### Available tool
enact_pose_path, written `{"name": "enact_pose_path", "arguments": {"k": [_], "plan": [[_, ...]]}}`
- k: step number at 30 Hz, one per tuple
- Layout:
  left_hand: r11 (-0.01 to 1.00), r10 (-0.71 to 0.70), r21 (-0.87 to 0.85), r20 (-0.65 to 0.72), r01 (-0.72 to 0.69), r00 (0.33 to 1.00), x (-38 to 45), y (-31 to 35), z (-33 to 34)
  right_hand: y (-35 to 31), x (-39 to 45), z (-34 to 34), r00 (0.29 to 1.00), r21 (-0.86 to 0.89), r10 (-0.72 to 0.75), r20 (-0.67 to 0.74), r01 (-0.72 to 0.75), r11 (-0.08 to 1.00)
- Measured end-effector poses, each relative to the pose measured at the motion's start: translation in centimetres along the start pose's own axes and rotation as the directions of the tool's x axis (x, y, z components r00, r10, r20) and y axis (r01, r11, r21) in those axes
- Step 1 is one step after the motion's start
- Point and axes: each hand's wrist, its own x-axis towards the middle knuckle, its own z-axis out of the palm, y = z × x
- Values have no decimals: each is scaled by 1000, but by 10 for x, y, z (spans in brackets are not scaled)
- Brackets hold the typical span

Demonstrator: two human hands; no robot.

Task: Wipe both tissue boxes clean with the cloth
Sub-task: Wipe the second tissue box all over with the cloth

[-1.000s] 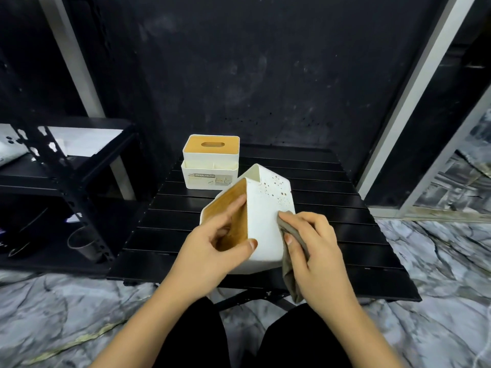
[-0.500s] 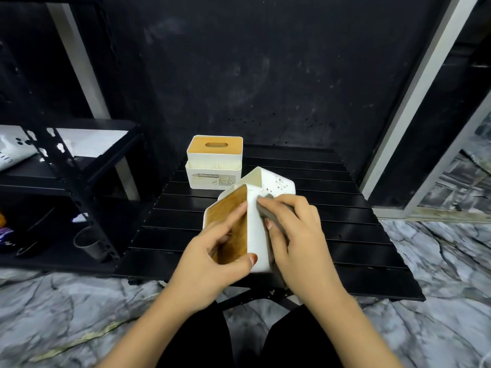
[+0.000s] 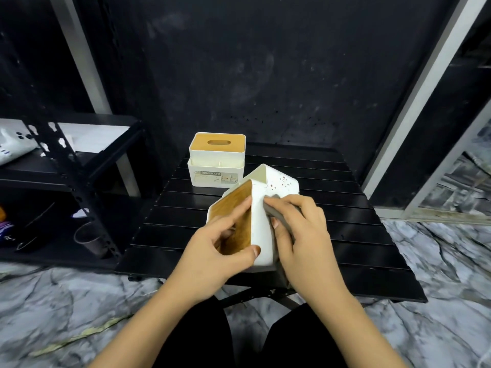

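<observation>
**Two hands wiping a tipped white tissue box over a black slatted table**

The left hand is closed around the near tissue box, fingers laid across its wooden lid face and thumb hooked over the lower front corner; the right hand presses a grey cloth flat against the box's white side, fingers bent over the fabric, with a strip of cloth hanging down past the box's lower edge.

The near tissue box is held tipped on its side above the front part of the black table, its brown wooden lid facing left and its white side facing right; small dark specks dot the white surface near the upper far end, just beyond the cloth.

The second tissue box stands upright at the back left of the table, well apart from the hands; it is white with a wooden top that has an oval slot, and a label on its front reads "TISSUE HOLDER".

To the left stands a black metal shelf; a dark cup sits on its lower level. The floor is grey marble-patterned; a dark wall rises behind the table.
</observation>
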Motion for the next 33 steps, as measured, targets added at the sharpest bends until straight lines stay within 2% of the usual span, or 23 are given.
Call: {"name": "enact_pose_path", "arguments": {"k": [8, 14, 18, 24, 29, 33], "plan": [[1000, -7, -17, -45, 6, 999, -2, -7, 1, 25, -7, -7, 989, 0, 145, -6, -145, 989], [999, 12, -51, -78, -16, 997, -6, -7, 3, 26, -21, -7, 981, -5, 194, -29, -194, 981], [997, 23, -73, -88, -30, 996, -6, -6, 4, 13, -30, -3, 993, -86, 98, -70, -104, 991], [995, 62, -69, -63, -66, 996, -10, -3, 7, -10, -16, 5, 996, -82, -72, -55, 67, 994], [998, 68, -8, -26, -68, 997, -11, 3, 4, -10, 8, 7, 997, -47, -56, -47, 54, 997], [998, 58, -29, -28, -59, 998, -6, 7, -3, -6, 3, 6, 997, -43, -65, -47, 63, 997]]}}
